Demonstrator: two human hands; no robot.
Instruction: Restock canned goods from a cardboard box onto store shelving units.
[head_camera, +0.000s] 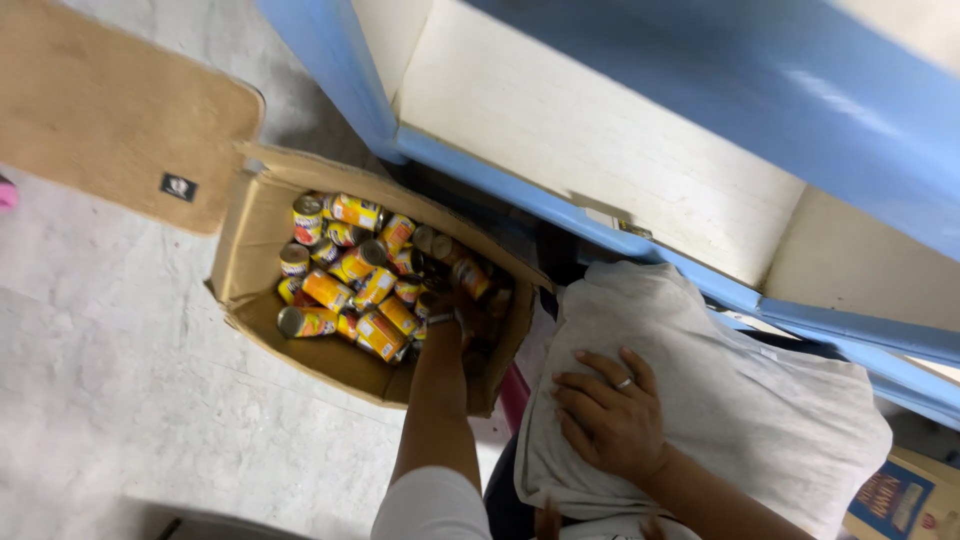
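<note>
Mat (110, 110): tan, lying on the floor, far left.
Box (245, 240): open cardboard, full of orange cans (360, 265).
Left hand (447, 312): deep among the cans; fingers hidden, cannot tell.
Right hand (610, 410): fingers spread flat on grey cloth (740, 400).

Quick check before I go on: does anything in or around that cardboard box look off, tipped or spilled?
The cans lie jumbled in the cardboard box, on their sides at all angles, not stacked. None has spilled onto the floor. The left hand reaches in among them; the right hand rests flat on grey cloth. No damage visible.
</note>
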